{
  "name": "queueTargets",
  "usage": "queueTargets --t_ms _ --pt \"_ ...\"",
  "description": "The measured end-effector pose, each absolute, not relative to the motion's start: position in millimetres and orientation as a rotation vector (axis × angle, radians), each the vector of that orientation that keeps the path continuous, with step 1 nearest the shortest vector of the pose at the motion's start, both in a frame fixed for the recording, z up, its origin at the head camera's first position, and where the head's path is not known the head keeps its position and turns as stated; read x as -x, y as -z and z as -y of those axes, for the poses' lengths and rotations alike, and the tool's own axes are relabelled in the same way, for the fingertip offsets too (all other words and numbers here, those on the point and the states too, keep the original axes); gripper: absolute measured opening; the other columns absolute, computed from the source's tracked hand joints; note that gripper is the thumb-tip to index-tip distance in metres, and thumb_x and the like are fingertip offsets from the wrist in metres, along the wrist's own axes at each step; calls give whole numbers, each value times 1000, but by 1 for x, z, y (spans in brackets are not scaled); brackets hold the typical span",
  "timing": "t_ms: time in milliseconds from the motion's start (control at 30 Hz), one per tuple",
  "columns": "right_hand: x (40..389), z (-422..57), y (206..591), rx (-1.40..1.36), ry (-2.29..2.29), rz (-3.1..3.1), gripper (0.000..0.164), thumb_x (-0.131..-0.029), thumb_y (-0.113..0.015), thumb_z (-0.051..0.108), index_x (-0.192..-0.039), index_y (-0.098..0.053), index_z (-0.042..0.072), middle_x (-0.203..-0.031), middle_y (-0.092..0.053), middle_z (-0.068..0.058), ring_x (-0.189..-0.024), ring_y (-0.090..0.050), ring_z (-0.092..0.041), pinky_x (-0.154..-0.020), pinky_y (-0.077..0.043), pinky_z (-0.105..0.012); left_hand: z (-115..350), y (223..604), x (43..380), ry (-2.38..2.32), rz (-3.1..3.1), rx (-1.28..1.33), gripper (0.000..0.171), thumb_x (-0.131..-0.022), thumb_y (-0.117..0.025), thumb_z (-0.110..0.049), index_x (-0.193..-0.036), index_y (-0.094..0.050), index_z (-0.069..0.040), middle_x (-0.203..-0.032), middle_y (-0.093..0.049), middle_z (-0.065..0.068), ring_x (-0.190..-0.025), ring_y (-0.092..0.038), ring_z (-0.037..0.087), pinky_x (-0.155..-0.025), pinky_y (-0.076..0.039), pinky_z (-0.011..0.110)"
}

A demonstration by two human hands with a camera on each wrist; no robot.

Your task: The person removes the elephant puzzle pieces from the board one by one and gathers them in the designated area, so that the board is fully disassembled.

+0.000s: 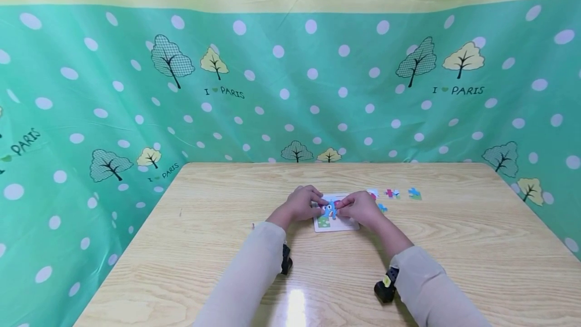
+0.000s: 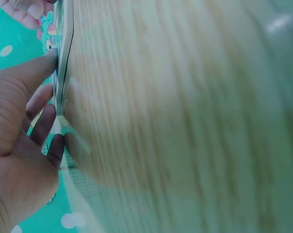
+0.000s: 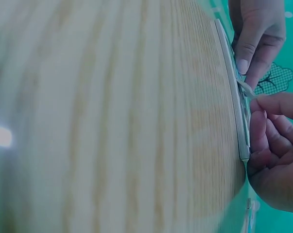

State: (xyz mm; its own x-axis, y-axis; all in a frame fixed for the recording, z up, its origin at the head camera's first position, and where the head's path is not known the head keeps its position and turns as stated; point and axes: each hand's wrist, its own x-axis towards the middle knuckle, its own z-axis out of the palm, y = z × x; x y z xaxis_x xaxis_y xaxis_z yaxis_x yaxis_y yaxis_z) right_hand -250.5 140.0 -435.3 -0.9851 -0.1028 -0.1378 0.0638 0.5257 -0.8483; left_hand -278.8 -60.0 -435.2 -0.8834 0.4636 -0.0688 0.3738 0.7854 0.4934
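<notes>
right now, the blue puzzle piece (image 1: 329, 209) sits at the middle of your work, over the flat puzzle board (image 1: 338, 225) and between your two hands. you can see it as a bright sky-blue shape with a round white eye, a dark pupil and a small reddish patch below that looks like a mouth; its outline is partly hidden by your fingertips. from the right wrist, a thin pale edge stands tilted up off the board instead of lying flat on it. your right hand (image 1: 364, 208) pinches narrowly at the right side of the piece, thumb and forefinger close together. your left hand (image 1: 303, 203) comes in from the other side, thumb and forefinger a little apart at the piece's left edge; you can't tell whether it grips or only steadies. the board is whitish with rounded corners, and at its near left corner you have a green patch (image 1: 324, 222) with pale spots. on the wooden table (image 1: 218, 246), to the right of the board, lie more pieces: a blue scrap (image 1: 383, 208) near your right hand, a white and red piece (image 1: 372, 194) partly behind it, a magenta and blue piece (image 1: 392, 194), and a blue and green piece (image 1: 414, 194) farthest right.
</notes>
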Motion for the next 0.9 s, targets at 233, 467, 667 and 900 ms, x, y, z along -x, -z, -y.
queueTargets --t_ms 233,467,667,900 --pt "250 -140 435 3 1491 -2553 9 -83 -74 3 -92 -76 2 -93 -73 -6 -78 -62 -15 -68 -49 -27 59 436 280 -693 -2792 -663 25 -91 -71 -29 -116 -73 -26 -129 -57 -4 -123 -47 19 -117 -18 40" --pt "251 -142 434 -37 1518 -2514 11 -84 -73 2 -95 -76 4 -92 -73 -5 -77 -64 -15 -72 -49 -27 61 437 279 -681 -2796 -672 26 -92 -69 -31 -118 -72 -27 -131 -56 -5 -121 -46 18 -118 -17 40" --pt "250 -141 434 -50 1508 -2503 9 -83 -74 1 -91 -75 3 -92 -71 -6 -83 -62 -18 -73 -47 -28 61 439 281 -721 -2788 -689 25 -92 -69 -29 -117 -73 -25 -130 -57 -4 -122 -46 19 -116 -20 40" --pt "251 -137 431 -73 1413 -2553 10 -84 -74 7 -93 -72 5 -87 -67 -6 -78 -58 -20 -66 -48 -28 63 440 282 -723 -2788 -715 24 -93 -68 -26 -117 -73 -25 -132 -57 -4 -122 -47 19 -111 -29 40"
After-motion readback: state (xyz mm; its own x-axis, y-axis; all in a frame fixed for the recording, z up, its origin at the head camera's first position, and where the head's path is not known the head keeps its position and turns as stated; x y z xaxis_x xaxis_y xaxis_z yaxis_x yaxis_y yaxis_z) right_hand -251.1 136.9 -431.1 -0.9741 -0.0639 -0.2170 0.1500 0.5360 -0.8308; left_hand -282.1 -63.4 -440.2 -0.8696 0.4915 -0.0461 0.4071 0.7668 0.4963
